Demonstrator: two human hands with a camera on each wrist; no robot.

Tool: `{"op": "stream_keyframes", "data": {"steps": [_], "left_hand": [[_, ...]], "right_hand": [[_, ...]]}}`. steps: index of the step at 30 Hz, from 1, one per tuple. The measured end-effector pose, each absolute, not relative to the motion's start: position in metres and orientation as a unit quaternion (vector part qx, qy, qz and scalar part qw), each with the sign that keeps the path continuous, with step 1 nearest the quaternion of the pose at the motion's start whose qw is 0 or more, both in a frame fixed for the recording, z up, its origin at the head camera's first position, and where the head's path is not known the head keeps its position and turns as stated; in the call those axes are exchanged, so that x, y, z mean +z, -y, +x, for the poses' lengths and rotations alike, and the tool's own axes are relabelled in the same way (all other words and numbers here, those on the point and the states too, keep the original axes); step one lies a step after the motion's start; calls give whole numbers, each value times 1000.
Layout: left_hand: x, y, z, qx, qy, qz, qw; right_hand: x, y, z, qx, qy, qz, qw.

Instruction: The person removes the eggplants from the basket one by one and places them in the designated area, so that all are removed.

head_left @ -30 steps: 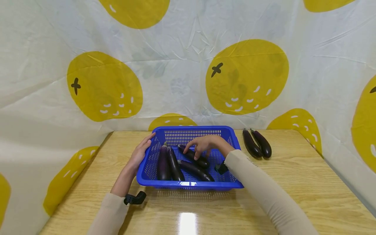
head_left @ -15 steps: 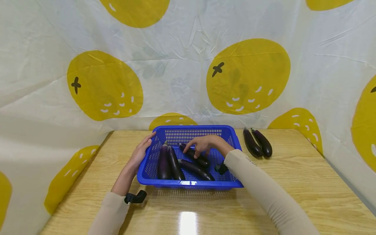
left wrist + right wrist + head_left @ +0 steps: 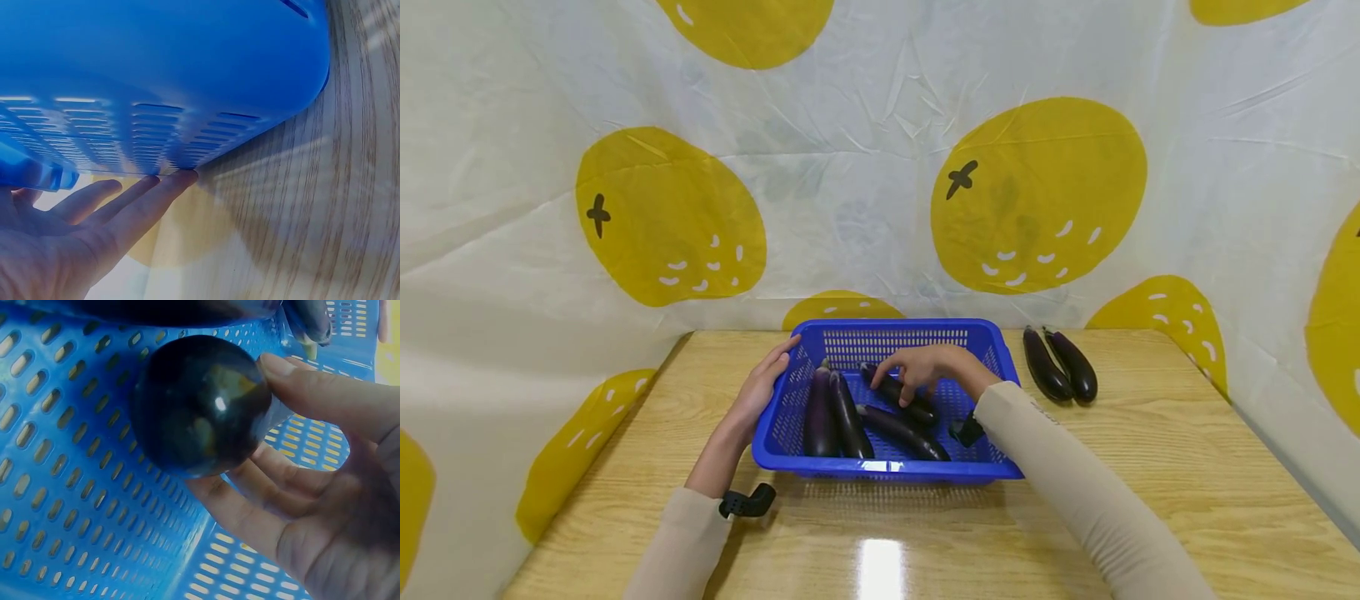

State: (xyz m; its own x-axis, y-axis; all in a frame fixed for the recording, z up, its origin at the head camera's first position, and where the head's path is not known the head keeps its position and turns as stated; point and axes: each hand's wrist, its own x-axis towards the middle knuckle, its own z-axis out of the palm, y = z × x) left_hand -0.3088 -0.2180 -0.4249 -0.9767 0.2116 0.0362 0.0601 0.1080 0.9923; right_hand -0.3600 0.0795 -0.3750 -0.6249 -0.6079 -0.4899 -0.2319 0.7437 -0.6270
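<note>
A blue plastic basket (image 3: pixel 887 469) stands on the wooden table, holding several dark purple eggplants. My left hand (image 3: pixel 756 393) rests at the basket's left side; in the left wrist view its straight fingers (image 3: pixel 140 203) lie against the perforated outer wall. Inside, my right hand (image 3: pixel 925 365) grips the far right eggplant (image 3: pixel 922 411), thumb on one side and fingers on the other, as the right wrist view shows from the eggplant's rounded end (image 3: pixel 200 406). Nearer me lies another eggplant (image 3: pixel 904 433), slanted. Two more, a left eggplant (image 3: pixel 820 417) and its neighbour (image 3: pixel 850 421), lie side by side at the left.
Two eggplants (image 3: pixel 1060 367) lie together on the table, right of the basket. Behind the table (image 3: pixel 1150 450) hangs a white curtain (image 3: pixel 842 208) printed with yellow fruit. A black wrist strap (image 3: pixel 748 502) is on the left forearm.
The view has shifted very slightly. Both hands, the basket and the eggplants keep nearly the same places.
</note>
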Motion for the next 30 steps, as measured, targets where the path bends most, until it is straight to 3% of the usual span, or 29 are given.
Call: {"op": "stream_keyframes", "data": {"steps": [6, 30], "left_hand": [[-424, 217, -308, 668, -736, 91, 60], [-415, 216, -303, 652, -750, 90, 62]], "right_hand": [[-371, -81, -360, -264, -863, -252, 349], [-328, -89, -350, -318, -854, -343, 230]]}}
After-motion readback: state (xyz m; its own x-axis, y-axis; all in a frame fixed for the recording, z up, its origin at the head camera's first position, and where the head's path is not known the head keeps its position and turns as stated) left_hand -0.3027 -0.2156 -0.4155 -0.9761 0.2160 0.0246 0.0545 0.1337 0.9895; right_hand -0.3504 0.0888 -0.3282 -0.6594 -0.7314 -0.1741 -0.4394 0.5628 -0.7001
